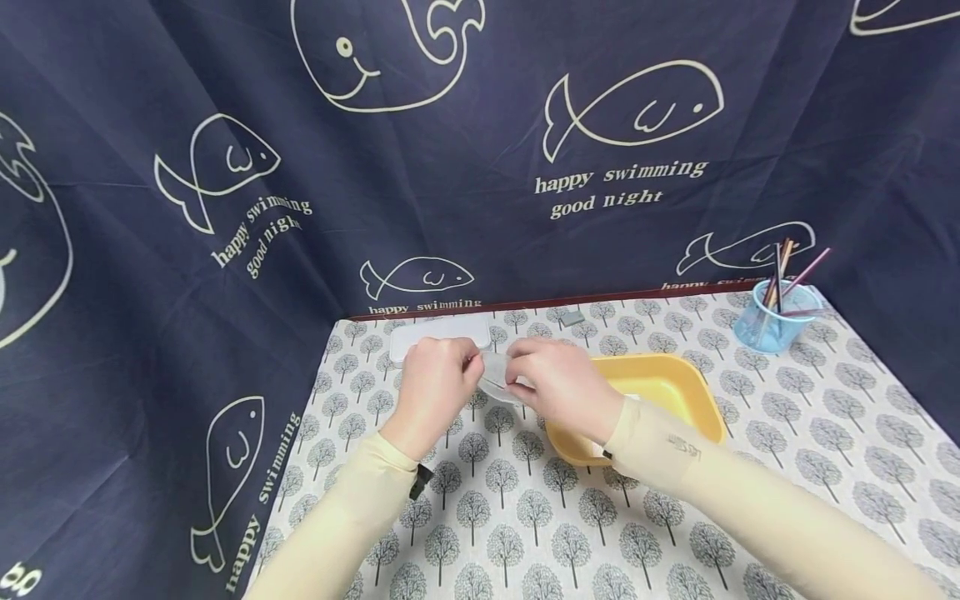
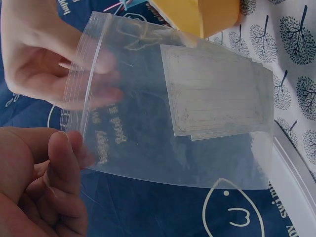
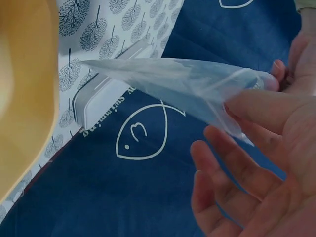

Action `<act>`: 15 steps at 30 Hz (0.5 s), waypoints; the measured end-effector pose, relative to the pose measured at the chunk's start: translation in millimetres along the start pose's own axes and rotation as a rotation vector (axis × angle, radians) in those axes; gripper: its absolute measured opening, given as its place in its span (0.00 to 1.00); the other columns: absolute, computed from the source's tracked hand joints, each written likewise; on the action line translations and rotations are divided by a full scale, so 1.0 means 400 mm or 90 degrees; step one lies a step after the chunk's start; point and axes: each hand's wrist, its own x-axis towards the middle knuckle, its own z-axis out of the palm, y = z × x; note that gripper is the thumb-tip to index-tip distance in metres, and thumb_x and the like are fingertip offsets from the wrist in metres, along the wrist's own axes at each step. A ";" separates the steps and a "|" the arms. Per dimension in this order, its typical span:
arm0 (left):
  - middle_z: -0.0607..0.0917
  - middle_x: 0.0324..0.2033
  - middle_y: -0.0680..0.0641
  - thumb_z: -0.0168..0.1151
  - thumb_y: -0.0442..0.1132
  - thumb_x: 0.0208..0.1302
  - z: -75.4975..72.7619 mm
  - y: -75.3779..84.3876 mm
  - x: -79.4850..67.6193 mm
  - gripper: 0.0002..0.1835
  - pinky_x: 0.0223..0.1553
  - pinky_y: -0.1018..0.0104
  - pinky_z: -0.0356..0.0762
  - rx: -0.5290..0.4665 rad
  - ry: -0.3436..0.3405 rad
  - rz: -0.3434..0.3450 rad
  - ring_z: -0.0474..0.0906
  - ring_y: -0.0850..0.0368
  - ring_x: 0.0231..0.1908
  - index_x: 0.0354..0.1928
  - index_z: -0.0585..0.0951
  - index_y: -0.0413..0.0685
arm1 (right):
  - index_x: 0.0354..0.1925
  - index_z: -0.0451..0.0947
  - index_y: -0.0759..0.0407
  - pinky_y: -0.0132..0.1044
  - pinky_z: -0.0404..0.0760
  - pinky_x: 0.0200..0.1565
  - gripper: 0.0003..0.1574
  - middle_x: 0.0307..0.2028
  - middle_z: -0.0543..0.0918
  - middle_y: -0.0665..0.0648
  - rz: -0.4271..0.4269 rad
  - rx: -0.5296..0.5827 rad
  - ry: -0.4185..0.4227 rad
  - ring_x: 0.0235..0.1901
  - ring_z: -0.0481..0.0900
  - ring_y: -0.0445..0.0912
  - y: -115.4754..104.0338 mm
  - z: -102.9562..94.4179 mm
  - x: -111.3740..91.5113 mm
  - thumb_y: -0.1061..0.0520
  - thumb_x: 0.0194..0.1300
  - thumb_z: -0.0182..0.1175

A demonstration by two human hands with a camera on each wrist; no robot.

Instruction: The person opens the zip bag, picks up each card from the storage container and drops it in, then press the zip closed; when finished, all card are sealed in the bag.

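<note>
A clear zip bag [image 2: 138, 148] hangs between both hands over the table, with several white lined cards [image 2: 212, 94] lying inside at its bottom end. The left hand [image 1: 437, 379] pinches one corner of the zip end between thumb and finger, its other fingers curled. Farther along the same edge, the right hand [image 1: 561, 385] holds the bag between thumb and forefinger. Its remaining fingers spread loosely below the bag in the right wrist view. From the side, the bag [image 3: 182, 84] narrows to a thin edge at the far end.
Right of the bag stands a yellow basin [image 1: 701, 392], partly under the right forearm, with something white inside. A white case [image 1: 438, 327] lies behind the left hand. At the back are a small grey block [image 1: 572, 318] and a blue cup [image 1: 768, 329] holding pencils.
</note>
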 end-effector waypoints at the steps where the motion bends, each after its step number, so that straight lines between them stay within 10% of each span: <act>1: 0.83 0.16 0.54 0.69 0.33 0.64 0.000 -0.001 0.000 0.08 0.20 0.68 0.73 0.000 -0.001 -0.001 0.74 0.63 0.15 0.26 0.88 0.47 | 0.34 0.88 0.51 0.43 0.85 0.48 0.06 0.42 0.88 0.50 -0.001 0.001 0.007 0.42 0.86 0.46 0.001 -0.006 -0.005 0.59 0.59 0.77; 15: 0.80 0.13 0.56 0.65 0.30 0.60 -0.001 -0.017 -0.003 0.11 0.21 0.65 0.73 -0.003 0.014 0.009 0.70 0.63 0.14 0.21 0.85 0.49 | 0.35 0.88 0.52 0.42 0.85 0.36 0.04 0.34 0.89 0.48 0.020 -0.003 0.038 0.33 0.87 0.44 0.057 -0.065 -0.049 0.61 0.62 0.72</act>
